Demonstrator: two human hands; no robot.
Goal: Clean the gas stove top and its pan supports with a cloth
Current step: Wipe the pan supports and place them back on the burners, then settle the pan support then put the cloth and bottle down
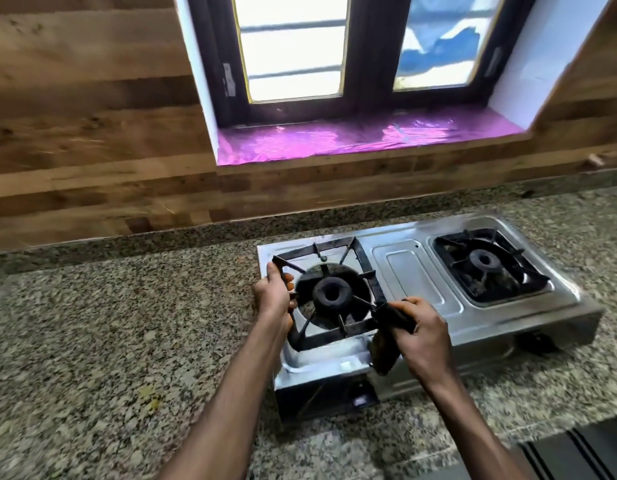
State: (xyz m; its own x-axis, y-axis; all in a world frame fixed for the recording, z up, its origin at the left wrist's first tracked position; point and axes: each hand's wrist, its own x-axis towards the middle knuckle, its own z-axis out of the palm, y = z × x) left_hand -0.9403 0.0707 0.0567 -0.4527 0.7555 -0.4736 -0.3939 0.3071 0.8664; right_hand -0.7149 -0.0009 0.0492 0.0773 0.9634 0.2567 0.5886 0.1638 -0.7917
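Speckled granite counter (92, 323) runs below a wood-panelled wall (75, 116) and a window (352, 50), whose sill carries shiny purple foil (352, 136). On the counter, at 3 o'clock from centre, sits a steel two-burner gas stove (414, 271). Its left pan support (329, 292) is tilted, lifted off the stove top around the left burner (331, 294). The left hand (272, 296) grips the support's edge at 9 o'clock. The right hand (421, 334) holds a dark cloth (390, 330) bunched against the support's corner at 4 o'clock. The right pan support (487, 265) lies seated over its burner, well apart from both hands.
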